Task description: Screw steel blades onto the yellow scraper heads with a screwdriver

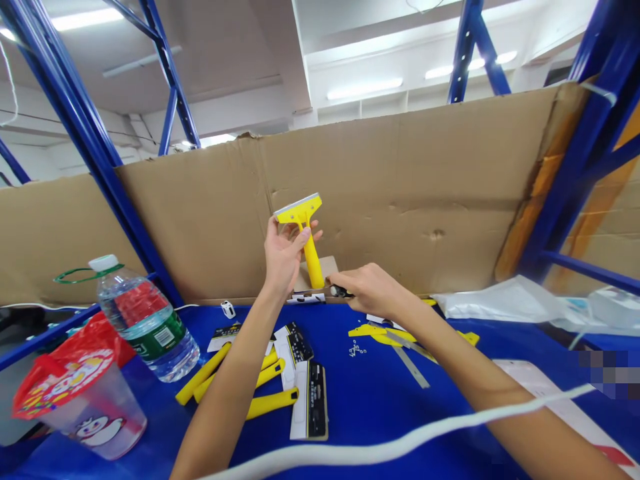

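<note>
My left hand (283,259) holds up a yellow plastic window scraper (306,230) by its handle, with the metal blade head at the top. My right hand (367,290) grips a small black-handled screwdriver (341,291), its tip close to the scraper's lower handle. Beneath my forearms, on the blue table covering (340,320), lie several loose yellow scraper handles (235,383), several carded blade packs (310,403), yellow scraper heads with metal strips (395,339), and a small scatter of screws (356,348).
A water bottle (145,320) and a plastic cup with a red bag (85,400) stand at the left. A white cable (380,455) crosses the foreground. Behind the table rise a cardboard wall (400,180) and blue rack posts (575,167). White plastic bags (500,300) lie at the right.
</note>
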The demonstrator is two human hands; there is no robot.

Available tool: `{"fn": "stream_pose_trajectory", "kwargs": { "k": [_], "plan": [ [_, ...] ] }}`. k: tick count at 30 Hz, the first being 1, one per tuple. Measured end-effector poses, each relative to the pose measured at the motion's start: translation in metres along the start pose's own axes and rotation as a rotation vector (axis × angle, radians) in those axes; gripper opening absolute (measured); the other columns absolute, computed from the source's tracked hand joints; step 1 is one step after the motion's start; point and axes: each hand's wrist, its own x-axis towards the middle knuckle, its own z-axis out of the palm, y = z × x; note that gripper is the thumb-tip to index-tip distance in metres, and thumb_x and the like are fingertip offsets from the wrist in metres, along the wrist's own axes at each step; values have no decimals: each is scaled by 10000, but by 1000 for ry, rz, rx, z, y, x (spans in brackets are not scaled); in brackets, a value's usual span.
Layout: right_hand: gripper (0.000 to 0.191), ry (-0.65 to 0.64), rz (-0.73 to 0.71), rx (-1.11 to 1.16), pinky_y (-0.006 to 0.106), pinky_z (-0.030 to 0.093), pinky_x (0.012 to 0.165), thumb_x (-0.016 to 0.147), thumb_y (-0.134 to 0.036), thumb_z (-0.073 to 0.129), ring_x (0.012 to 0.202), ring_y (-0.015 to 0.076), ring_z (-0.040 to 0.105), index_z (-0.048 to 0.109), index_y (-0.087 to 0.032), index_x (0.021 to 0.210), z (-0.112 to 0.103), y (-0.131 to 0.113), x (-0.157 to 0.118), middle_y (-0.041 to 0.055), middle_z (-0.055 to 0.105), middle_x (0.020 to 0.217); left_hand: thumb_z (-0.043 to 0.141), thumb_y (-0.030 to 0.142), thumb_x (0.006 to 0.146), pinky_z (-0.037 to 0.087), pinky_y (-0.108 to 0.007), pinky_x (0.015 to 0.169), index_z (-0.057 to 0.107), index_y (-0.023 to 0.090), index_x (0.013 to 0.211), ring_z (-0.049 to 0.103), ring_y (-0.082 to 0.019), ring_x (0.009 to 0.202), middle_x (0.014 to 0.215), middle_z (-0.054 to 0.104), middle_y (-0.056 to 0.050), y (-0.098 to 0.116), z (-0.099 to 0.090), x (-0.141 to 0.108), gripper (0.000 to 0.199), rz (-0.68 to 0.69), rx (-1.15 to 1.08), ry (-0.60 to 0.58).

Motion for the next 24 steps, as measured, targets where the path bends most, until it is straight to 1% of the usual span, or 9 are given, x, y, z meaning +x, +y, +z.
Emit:
{"fn": "stream_pose_trajectory", "kwargs": {
  "k": [4, 8, 11, 13, 16, 18, 20, 22, 24],
  "plan": [
    [374, 70, 32, -47, 334, 208, 596, 804, -69, 545, 624, 163, 561, 698, -195, 1121, -3, 0, -1, 47, 814, 871, 983, 251, 739, 653, -439, 997, 614, 236, 1148, 795, -267, 1092, 1169, 767, -65, -3, -6, 3, 551, -34, 104, -72],
    [288, 120, 120, -113, 331, 217, 590, 864, -114, 563, 599, 175, 574, 722, -190, 1091, -9, 6, -4, 61, 794, 786, 954, 407, 772, 647, -403, 912, 694, 180, 1150, 811, -254, 960, 1060, 822, -103, -2, -16, 5, 512, -129, 321, -130],
    [336, 162, 178, -122, 327, 244, 605, 901, -153, 587, 630, 190, 620, 725, -204, 1203, -12, 11, -5, 70, 814, 836, 909, 513, 800, 620, -345, 786, 778, 154, 1037, 784, -228, 833, 943, 828, -101, 2, -22, 6, 449, -222, 506, -194],
    [295, 189, 206, -106, 328, 267, 616, 926, -169, 597, 674, 202, 653, 730, -208, 1187, -13, 13, -6, 78, 825, 885, 887, 543, 810, 588, -325, 744, 812, 156, 950, 756, -211, 780, 904, 826, -95, 4, -25, 6, 418, -266, 614, -271],
    [174, 241, 221, -52, 333, 311, 633, 983, -222, 604, 753, 217, 681, 721, -205, 1110, -12, 15, -6, 89, 822, 963, 872, 519, 821, 584, -372, 857, 841, 173, 907, 767, -246, 901, 984, 839, -110, 7, -28, 7, 357, -281, 707, -373],
    [146, 304, 222, -15, 334, 341, 642, 1010, -273, 615, 799, 221, 678, 699, -208, 1109, -12, 15, -6, 93, 800, 1028, 864, 459, 824, 550, -441, 1021, 854, 182, 886, 760, -288, 1096, 1182, 826, -147, 9, -31, 9, 285, -259, 755, -378],
    [135, 369, 245, -6, 334, 348, 633, 1018, -329, 636, 798, 213, 653, 677, -214, 1074, -12, 15, -6, 98, 758, 1095, 870, 364, 791, 500, -490, 1111, 864, 189, 882, 727, -315, 1229, 1377, 762, -171, 9, -35, 10, 197, -264, 802, -379],
    [173, 415, 285, 11, 333, 354, 622, 1000, -390, 675, 774, 199, 628, 650, -220, 1024, -11, 16, -5, 102, 712, 1145, 870, 296, 747, 523, -494, 1073, 868, 196, 889, 745, -314, 1188, 1388, 757, -170, 9, -38, 10, 174, -311, 812, -406],
    [253, 461, 331, 90, 343, 405, 654, 956, -439, 733, 818, 213, 644, 622, -227, 1038, -9, 18, -3, 109, 689, 1185, 856, 292, 742, 569, -450, 960, 871, 200, 904, 776, -282, 1033, 1210, 826, -143, 9, -40, 10, 187, -366, 779, -435]
  ]
}}
